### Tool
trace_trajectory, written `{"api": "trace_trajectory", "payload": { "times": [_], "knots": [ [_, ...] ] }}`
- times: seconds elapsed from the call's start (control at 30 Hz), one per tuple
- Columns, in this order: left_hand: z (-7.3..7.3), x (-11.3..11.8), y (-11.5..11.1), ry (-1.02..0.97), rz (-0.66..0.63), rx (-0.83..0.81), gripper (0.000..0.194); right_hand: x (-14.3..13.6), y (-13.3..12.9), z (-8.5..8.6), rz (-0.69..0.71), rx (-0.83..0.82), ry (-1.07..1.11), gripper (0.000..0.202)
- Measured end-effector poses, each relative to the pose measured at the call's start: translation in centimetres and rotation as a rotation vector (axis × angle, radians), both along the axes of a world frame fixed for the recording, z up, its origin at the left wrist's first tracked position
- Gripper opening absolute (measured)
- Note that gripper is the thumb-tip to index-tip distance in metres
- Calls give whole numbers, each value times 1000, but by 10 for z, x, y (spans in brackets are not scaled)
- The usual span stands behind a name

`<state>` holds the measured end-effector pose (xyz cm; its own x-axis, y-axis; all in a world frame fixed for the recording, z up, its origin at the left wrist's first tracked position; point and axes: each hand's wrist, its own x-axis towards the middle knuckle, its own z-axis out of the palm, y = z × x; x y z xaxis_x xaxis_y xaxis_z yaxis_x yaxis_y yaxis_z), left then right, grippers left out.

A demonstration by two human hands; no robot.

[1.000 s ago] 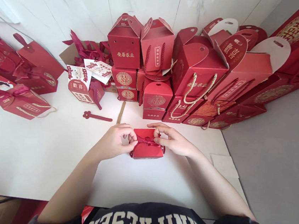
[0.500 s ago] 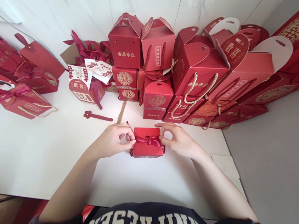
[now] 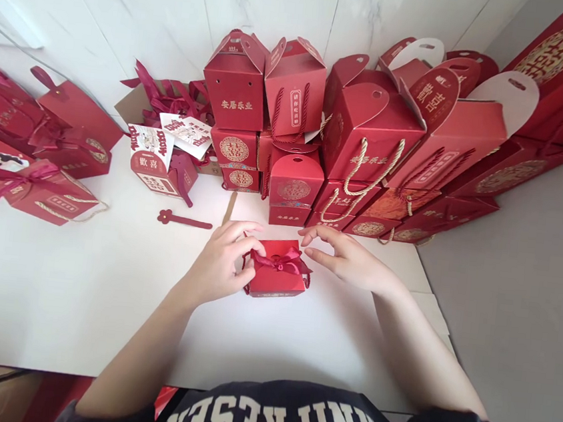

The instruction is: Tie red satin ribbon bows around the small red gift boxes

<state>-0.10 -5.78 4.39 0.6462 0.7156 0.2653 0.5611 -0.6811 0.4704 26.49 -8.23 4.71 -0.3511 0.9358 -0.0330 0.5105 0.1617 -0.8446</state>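
A small red gift box point(image 3: 279, 282) lies on the table in front of me, with a dark red ribbon point(image 3: 284, 260) tied in a bow across its top. Twisted red cord handles show at both of its ends. My left hand point(image 3: 226, 259) is at the box's left end, its curled forefinger at the ribbon's left loop and the thumb apart below. My right hand point(image 3: 350, 257) hovers beside the box's far right corner, thumb and fingers apart, holding nothing.
Red gift boxes point(image 3: 291, 188) stand stacked along the back wall and to the right. A box of ribbons point(image 3: 167, 95) stands behind a carton with cards. A flower-ended red strip point(image 3: 184, 219) and a tan strip point(image 3: 230, 207) lie nearby. More ribboned boxes point(image 3: 45, 189) crowd the left.
My right hand has let go of the bow's right side and drawn away slightly. My left thumb and forefinger have parted from their pinch. The bow's right loop looks fuller.
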Motion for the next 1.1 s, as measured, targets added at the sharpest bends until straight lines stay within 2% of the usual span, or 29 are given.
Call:
{"api": "trace_trajectory", "payload": {
  "times": [0.17, 0.37, 0.43, 0.47, 0.53, 0.6, 0.63, 0.67, 0.73, 0.83, 0.9, 0.97, 1.1],
  "knots": [
    [1, -12, 9, 10, 75, 25, 27, 1, 0, 0, 54, 55, 13, 9],
    [-12, -10, 15, -80, 191, 162, 10, -25, -10, -2, 45, 353, 20, 13],
    [-16, -7, 14, -206, 196, 238, 11, -37, -12, -9, 61, 404, -26, 26],
    [-16, -6, 13, -282, 164, 266, 13, -42, -13, -13, 66, 421, -54, 35],
    [-14, -5, 9, -392, -9, 257, 20, -48, -12, -21, 87, 452, -83, 49],
    [-9, -5, 6, -421, -239, 163, 29, -48, -11, -24, 136, 498, -59, 40],
    [-6, -6, 4, -423, -306, 109, 32, -46, -10, -23, 170, 526, -35, 29],
    [-4, -8, 4, -428, -320, 65, 33, -44, -10, -21, 207, 551, -11, 18],
    [0, -11, 4, -422, -223, 8, 30, -36, -9, -13, 291, 575, 16, 7],
    [1, -13, 7, -284, -39, -85, 23, -25, -9, 0, 441, 519, -1, 3],
    [0, -12, 8, -164, -6, -170, 24, -19, -7, 4, 473, 435, 13, 4],
    [-1, -9, 8, -95, -26, -238, 23, -16, -5, 3, 383, 346, 61, 8],
    [-4, -1, 3, -73, -36, -290, 11, -15, 3, -10, 133, 199, 112, 18]
  ]
}}
